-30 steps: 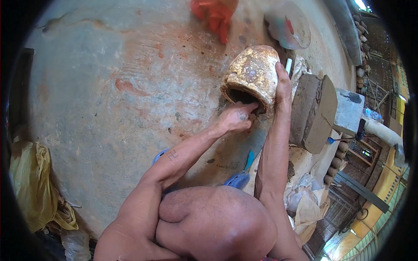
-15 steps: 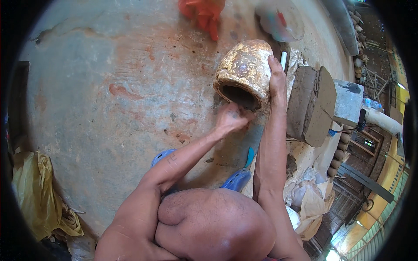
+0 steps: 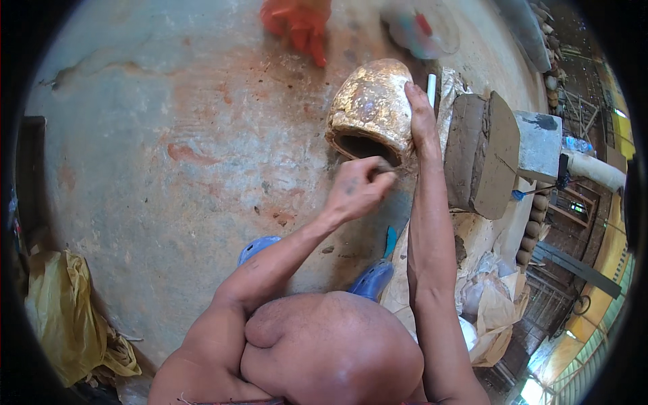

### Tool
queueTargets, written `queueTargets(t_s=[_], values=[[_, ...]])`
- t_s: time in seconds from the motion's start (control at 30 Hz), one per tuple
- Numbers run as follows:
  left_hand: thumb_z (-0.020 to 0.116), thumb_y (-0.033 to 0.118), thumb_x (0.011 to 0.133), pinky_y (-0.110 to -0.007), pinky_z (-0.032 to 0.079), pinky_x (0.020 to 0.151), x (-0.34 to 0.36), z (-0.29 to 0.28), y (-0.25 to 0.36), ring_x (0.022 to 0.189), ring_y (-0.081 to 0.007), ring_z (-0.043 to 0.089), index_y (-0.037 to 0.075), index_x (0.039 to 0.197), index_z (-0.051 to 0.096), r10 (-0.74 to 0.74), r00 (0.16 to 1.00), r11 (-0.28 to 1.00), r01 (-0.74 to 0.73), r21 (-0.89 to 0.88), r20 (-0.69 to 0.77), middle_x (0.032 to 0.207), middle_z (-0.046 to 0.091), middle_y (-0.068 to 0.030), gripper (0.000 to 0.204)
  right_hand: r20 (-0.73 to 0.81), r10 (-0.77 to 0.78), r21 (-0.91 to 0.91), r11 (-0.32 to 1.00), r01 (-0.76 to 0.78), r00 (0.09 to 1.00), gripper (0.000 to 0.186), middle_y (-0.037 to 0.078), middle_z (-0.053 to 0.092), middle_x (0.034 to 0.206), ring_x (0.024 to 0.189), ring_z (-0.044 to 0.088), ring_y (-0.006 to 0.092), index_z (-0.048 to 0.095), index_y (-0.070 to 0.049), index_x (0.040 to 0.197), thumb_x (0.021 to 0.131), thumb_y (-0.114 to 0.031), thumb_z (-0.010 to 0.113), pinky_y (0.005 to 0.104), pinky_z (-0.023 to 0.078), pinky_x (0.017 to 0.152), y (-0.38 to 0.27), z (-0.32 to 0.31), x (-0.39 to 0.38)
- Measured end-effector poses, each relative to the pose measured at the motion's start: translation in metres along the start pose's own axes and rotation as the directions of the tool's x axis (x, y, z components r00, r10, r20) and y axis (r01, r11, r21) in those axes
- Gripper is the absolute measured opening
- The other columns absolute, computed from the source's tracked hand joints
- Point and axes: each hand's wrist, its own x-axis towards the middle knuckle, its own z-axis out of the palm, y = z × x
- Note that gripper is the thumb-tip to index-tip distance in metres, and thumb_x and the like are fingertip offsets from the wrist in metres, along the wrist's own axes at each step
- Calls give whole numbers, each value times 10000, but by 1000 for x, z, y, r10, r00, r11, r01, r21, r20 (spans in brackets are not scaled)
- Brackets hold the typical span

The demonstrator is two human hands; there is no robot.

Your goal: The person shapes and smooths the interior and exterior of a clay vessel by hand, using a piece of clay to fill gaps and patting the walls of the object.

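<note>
Pot [image 3: 372, 108]: golden, on its side, mouth toward person.
Right hand [image 3: 420, 115]: flat against pot, steadying.
Left hand [image 3: 358, 189]: now pinching thin tool at rim, drawn back slightly.

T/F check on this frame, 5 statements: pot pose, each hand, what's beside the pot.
1. The clay pot lies on its side, its opening toward the person. True.
2. The right hand is off the pot. False: it rests on the pot's right flank.
3. The left hand is at the pot's rim, pinching a small tool. True; what kind of tool is too small to tell.
4. A clay block stands to the left of the pot. False: it stands to the right.
5. The person wears red sandals. False: the sandals are blue.
</note>
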Motion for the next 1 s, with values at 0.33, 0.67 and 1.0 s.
queueTargets(t_s=[0.33, 0.67, 1.0], values=[[564, 462, 1074, -307, 525, 737, -20, -85, 45, 851, -179, 657, 12, 1299, 619, -222, 959, 552, 273, -788, 177, 1074, 719, -105, 506, -75, -638, -552, 667, 501, 766, 558, 286, 628, 1376, 1338, 572, 457, 642, 36, 1387, 1064, -418, 631, 514, 465, 1120, -115, 5, -83], [378, 810, 1025, -412, 599, 989, 5, -7, 131, 1232, -244, 677, -48, 1446, 516, 74, 780, 324, 570, -755, 621, 1352, 651, -168, 966, 571, -665, -507, 176, 844, 481, 542, 176, 672, 1342, 1226, 666, 354, 673, -9, 1330, 844, -220, 788, 465, 544, 1050, -176, -79, -182], [334, 936, 936, -377, 581, 945, 4, 109, 175, 1105, -294, 745, -4, 1411, 584, -249, 488, 809, 579, -98, 837, 1197, 734, -160, 1082, 438, -746, -699, 69, 712, 501, 324, 161, 702, 1157, 994, 724, 320, 727, 21, 1105, 817, -128, 730, 396, 616, 818, -157, -201, -272]])
